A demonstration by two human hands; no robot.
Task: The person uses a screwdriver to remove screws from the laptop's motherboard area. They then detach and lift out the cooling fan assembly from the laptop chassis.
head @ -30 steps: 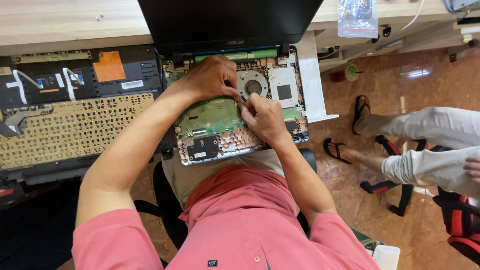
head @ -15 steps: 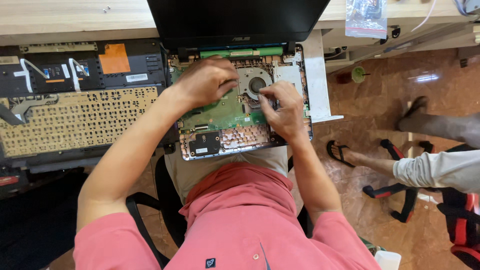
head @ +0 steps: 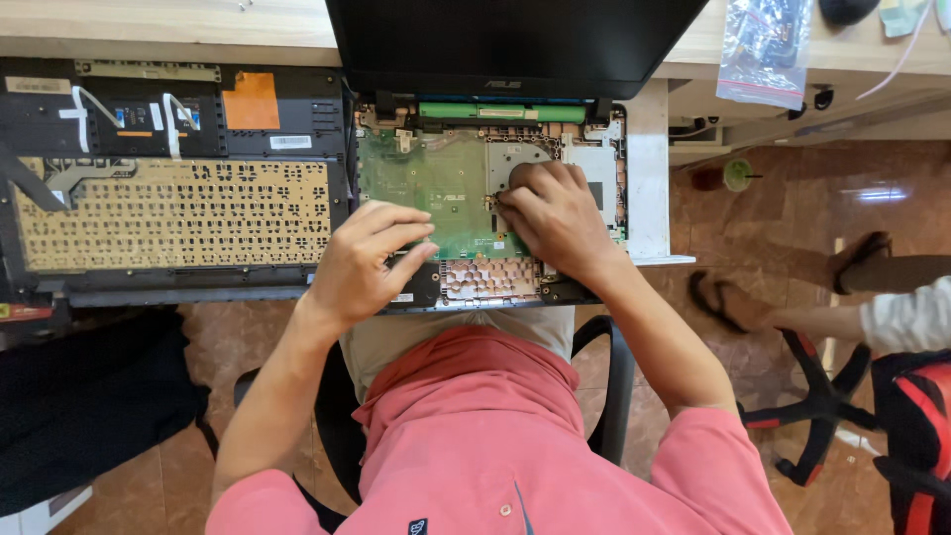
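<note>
The opened laptop base (head: pixel 475 198) lies at the desk edge directly before me, its green circuit board (head: pixel 426 188) exposed, and my right hand (head: pixel 555 213) rests on the board beside the fan area, fingers curled and pressing down at the fingertips; whether they pinch anything I cannot tell. My left hand (head: pixel 367 263) sits at the board's lower left edge, fingers loosely bent, holding nothing visible. The removed keyboard panel (head: pixel 173 213) lies face down to the left, touching the base; a plastic bag (head: pixel 761 50) sits on the desk (head: pixel 149 25) at upper right.
</note>
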